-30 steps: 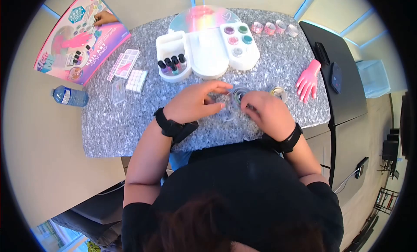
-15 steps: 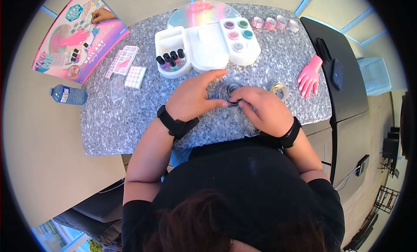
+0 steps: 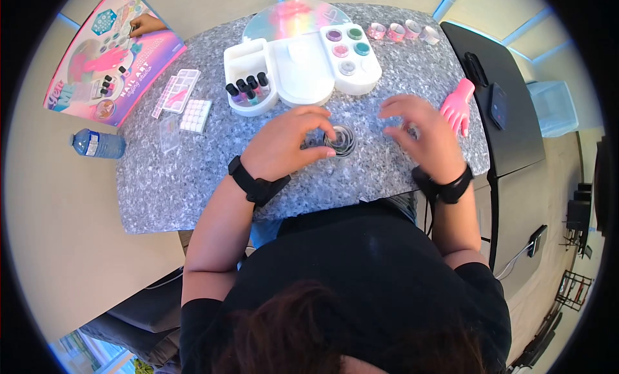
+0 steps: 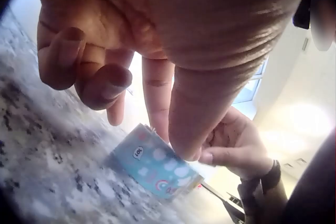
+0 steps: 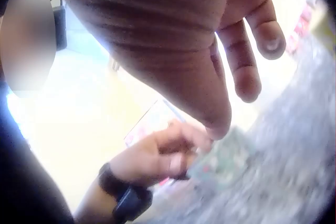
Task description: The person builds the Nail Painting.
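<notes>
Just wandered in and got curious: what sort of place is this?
An indoor room, perhaps at home, with a nail-art craft table: see the polish bottles, pink model hand and printed box.

Speckled grey tabletop, bright window

Left fingers, right fingers loosely curved

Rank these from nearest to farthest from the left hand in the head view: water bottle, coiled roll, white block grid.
1. Coiled roll: right at the left hand, on its right side.
2. White block grid: left of the hand.
3. Water bottle: farther left, past the grid.
</notes>
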Available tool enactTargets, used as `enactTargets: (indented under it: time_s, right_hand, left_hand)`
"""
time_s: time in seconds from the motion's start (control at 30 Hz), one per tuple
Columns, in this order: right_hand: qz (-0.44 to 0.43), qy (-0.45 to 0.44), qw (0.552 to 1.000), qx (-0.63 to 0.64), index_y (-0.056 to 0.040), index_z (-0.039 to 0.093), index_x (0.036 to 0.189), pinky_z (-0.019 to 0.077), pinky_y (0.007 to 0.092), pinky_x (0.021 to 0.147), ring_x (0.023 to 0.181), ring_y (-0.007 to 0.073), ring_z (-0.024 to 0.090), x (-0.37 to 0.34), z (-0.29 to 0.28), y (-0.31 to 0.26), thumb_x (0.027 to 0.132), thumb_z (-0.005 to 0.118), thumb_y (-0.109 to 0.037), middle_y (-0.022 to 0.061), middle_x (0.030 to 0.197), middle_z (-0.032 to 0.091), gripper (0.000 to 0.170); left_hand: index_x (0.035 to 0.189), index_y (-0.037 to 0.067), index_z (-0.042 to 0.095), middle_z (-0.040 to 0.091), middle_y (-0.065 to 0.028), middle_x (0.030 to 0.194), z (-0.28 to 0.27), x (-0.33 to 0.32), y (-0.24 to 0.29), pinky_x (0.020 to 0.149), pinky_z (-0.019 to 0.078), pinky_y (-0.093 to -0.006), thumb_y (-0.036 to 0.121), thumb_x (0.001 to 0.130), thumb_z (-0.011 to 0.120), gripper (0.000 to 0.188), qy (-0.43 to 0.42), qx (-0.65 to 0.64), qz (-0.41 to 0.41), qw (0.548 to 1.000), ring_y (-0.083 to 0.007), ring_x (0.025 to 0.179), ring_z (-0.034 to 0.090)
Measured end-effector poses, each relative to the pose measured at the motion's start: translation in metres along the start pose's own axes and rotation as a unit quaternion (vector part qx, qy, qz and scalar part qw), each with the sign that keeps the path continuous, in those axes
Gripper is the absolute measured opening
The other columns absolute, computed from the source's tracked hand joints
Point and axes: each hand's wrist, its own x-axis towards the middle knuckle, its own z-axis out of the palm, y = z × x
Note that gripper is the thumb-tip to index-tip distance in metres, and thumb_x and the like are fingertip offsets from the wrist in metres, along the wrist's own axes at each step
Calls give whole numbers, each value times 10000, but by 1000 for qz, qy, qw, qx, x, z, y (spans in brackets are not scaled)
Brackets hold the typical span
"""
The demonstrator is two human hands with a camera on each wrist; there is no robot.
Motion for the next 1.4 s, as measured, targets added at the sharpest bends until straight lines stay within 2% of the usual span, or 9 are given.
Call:
enactTargets:
  time_s: [0.03,0.1,0.2,0.37,0.47,0.67,0.9,1.33,1.4]
  right_hand:
    - [3,0,1000,-1,-97,740,1082,585,410,829,936,301,725,-2,-15,-1,844,866,-112,73,1146,751,270]
    - [118,-54,983,-130,-87,748,1046,558,390,766,808,263,682,-2,-43,-6,792,923,-161,57,1029,758,317]
    - [153,-134,970,-134,-81,756,1004,537,385,730,749,238,640,-12,-49,0,750,956,-194,55,926,747,342]
    - [188,-143,963,-130,-71,761,996,552,413,754,804,290,703,-19,-29,12,830,893,-186,81,939,758,241]
    - [99,-93,977,-162,-69,762,1021,565,438,759,853,337,722,-16,-14,3,889,833,-152,99,971,763,172]
    - [-128,-69,986,75,-108,750,1075,580,425,737,859,338,723,-7,15,-33,941,801,-133,85,1028,729,146]
    - [-125,-108,986,-1,-96,721,995,571,443,755,893,341,706,-7,10,-35,924,827,-211,80,1016,686,172]
    - [-97,-142,984,-53,-99,722,903,562,471,866,1018,348,697,-19,21,-32,878,819,-186,75,1160,670,132]
    - [-114,-148,980,-65,-108,712,943,565,468,882,1046,347,691,-19,24,-32,865,824,-167,77,1230,647,149]
  left_hand:
    - [1176,136,764,680,-62,1442,1,0,1,622,454,-275,174,879,904,331,-2,-2,1,1000,-115,610,457]
    - [1180,124,765,699,-67,1424,0,2,4,630,462,-285,167,877,899,334,-10,9,23,1000,-124,631,474]
    - [1243,123,756,713,-69,1411,0,4,6,638,467,-293,162,874,895,396,-54,-18,41,998,-135,654,492]
    - [1356,152,730,675,-78,1482,-4,4,21,670,482,-291,178,854,910,534,-35,-55,3,998,-140,689,500]
    - [1371,159,731,632,-86,1546,-5,4,26,729,499,-290,196,840,923,566,-8,-72,14,997,-141,764,546]
    - [1179,139,790,586,-106,1601,-1,3,31,850,525,-326,222,817,940,401,65,-37,152,986,-185,945,652]
    - [828,114,761,638,-110,1528,-17,0,24,894,540,-379,280,721,985,298,30,53,145,988,-233,964,663]
    - [785,127,750,691,-37,1443,-18,-4,18,957,549,-405,242,692,970,264,-8,112,107,988,-240,1051,681]
    - [855,132,753,693,-42,1437,-19,-4,15,982,551,-424,233,699,972,287,-25,110,97,989,-280,1125,689]
